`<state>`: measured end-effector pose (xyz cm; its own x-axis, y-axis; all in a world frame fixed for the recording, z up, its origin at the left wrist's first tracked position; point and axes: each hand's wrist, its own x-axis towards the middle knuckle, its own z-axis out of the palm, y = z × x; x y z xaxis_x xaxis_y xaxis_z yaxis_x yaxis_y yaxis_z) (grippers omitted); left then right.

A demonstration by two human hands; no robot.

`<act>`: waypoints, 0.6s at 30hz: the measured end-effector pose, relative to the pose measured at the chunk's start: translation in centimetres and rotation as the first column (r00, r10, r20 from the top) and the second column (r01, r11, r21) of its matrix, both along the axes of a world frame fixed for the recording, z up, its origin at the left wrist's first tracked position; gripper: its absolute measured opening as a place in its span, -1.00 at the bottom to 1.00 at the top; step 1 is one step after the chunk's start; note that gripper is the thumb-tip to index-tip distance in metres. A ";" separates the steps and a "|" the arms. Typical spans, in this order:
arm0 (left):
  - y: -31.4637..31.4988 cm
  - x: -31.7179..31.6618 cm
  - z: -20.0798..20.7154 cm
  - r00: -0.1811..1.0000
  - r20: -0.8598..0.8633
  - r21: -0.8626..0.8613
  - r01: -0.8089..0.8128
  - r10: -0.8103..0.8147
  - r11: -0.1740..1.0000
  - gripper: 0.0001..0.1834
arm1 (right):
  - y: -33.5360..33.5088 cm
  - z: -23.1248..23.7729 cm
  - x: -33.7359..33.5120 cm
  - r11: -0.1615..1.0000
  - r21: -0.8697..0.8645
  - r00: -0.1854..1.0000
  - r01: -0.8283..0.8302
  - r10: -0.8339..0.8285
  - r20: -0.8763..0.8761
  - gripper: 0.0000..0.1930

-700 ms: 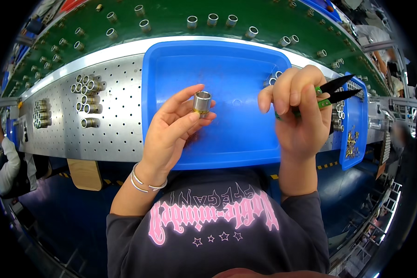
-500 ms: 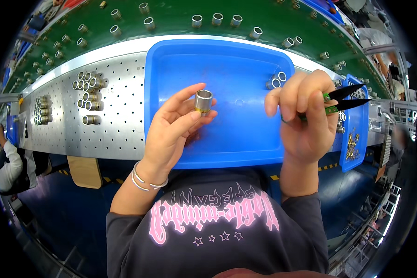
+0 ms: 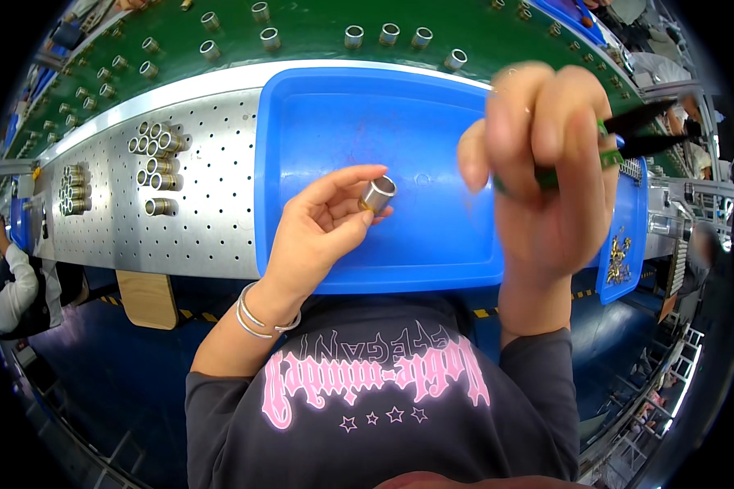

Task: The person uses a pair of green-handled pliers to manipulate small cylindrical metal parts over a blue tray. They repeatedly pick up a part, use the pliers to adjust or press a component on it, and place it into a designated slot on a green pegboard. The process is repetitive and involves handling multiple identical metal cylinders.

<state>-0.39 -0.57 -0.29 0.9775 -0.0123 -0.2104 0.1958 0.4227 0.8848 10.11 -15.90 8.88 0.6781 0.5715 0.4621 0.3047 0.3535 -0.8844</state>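
**Fingers pinch steel sleeve over blue tray; tweezers in other hand**

Fingertips point(image 3: 359, 175) of the left hand point(image 3: 322, 232) grasp a short metal sleeve point(image 3: 378, 194) between thumb and forefinger, centre of frame, just above the floor of the blue tray point(image 3: 302, 122). Open bore faces up and right. Right hand point(image 3: 546, 179), right of centre, is clenched around green-handled tweezers point(image 3: 628, 134); the black tips point to the right edge, away from the sleeve. Hand is motion-blurred.

Judgement: for clean work, keep the sleeve low over the tray so a slip lands inside it. Grip on the outer wall only, bore left unobstructed. Turn the tweezer tips toward the bore before closing in. More sleeves point(image 3: 159, 147) lie on the perforated plate point(image 3: 212, 220), left.
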 end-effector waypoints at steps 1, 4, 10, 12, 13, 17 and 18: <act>0.0 0.1 0.1 0.999 -0.029 -0.037 -0.023 0.022 0.999 -0.54 | 0.0 0.1 0.3 0.996 -0.066 0.998 0.060 -0.060 0.003 -0.63; 0.3 0.2 0.0 0.993 -0.060 -0.119 -0.105 0.098 0.987 -0.52 | 0.3 -1.8 1.4 0.956 -0.165 0.969 0.241 -0.248 -0.019 -0.47; 0.6 0.4 0.1 0.981 -0.095 -0.193 -0.185 0.170 0.963 -0.52 | -0.5 -6.0 -1.1 0.792 -0.519 0.926 0.322 -0.149 0.347 -0.75; 0.6 0.4 0.1 0.981 -0.082 -0.191 -0.191 0.178 0.963 -0.52 | -0.4 -6.4 -2.0 0.751 -0.560 0.919 0.350 -0.159 0.362 -0.78; 0.7 0.3 0.0 0.981 -0.077 -0.188 -0.191 0.179 0.963 -0.52 | -0.2 -6.8 -2.2 0.763 -0.513 0.898 0.392 -0.198 0.392 -0.79; 0.5 0.4 0.1 0.979 -0.044 -0.185 -0.201 0.197 0.962 -0.51 | -0.3 -7.0 -2.4 0.746 -0.547 0.909 0.379 -0.190 0.371 -0.81; 0.4 0.4 0.1 0.980 -0.041 -0.183 -0.197 0.193 0.963 -0.51 | -0.2 -7.0 -2.5 0.754 -0.539 0.912 0.376 -0.198 0.361 -0.82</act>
<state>-0.04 -0.12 -0.16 0.9598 0.1372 -0.2449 0.1126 0.6109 0.7837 7.66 -16.09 1.85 0.7568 0.5865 0.2886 0.5572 -0.3481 -0.7539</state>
